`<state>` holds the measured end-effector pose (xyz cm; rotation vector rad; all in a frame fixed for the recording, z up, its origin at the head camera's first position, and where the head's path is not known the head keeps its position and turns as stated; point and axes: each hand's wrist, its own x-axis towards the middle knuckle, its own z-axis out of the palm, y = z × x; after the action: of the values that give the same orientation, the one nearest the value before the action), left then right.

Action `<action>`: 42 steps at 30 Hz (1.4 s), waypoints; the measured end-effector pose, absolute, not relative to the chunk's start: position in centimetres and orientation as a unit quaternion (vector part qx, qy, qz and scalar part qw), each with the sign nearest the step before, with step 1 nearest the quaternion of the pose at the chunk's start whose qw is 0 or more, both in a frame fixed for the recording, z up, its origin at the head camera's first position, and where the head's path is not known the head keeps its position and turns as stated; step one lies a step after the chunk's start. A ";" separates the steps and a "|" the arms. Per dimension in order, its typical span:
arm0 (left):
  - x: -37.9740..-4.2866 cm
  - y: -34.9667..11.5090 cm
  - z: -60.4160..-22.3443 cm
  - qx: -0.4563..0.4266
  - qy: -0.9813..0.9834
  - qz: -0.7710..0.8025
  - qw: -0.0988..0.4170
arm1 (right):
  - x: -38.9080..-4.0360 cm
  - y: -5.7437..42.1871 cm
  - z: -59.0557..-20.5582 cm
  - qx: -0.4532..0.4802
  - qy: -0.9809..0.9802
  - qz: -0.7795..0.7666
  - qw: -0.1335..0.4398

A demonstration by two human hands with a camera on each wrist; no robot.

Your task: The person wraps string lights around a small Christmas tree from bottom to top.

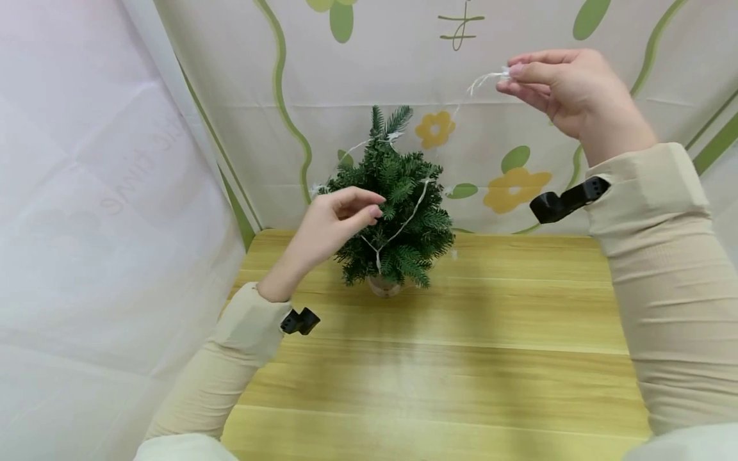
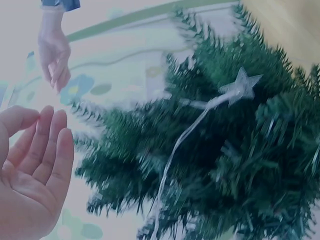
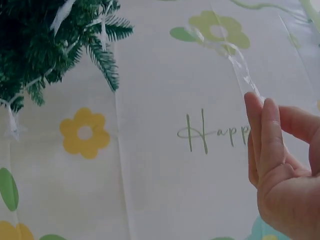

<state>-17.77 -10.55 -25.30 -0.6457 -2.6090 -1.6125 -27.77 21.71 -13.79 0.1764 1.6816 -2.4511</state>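
Note:
A small green artificial Christmas tree [image 1: 423,246] stands on the wooden table, with a white string of star lights [image 1: 416,208] draped around its branches. High at the right, my right hand [image 1: 588,96] pinches the loose part of the string between thumb and fingers. From there the strand [image 3: 239,62] hangs slack back toward the tree top. My left hand [image 1: 331,224] is in front of the tree's left side, its thumb and index fingertips close together with nothing visible between them. Beside it in the left wrist view, a clear star light [image 2: 243,86] lies against the needles.
The wooden table [image 1: 461,371] extends toward me from the tree's pale base [image 1: 384,288]. Behind stands a cloth backdrop [image 1: 230,83] printed with flowers and green lines. A white cloth wall [image 1: 86,256] closes off the left side.

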 end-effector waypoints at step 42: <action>-19.9 -14.2 -26.5 -0.085 -0.852 -0.516 0.026 | -26.4 9.9 -17.8 0.057 0.650 -0.754 0.081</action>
<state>-19.86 -14.19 -26.52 -0.2634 -2.6342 -1.5942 -26.39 9.89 -17.84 0.1716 1.9424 -2.2530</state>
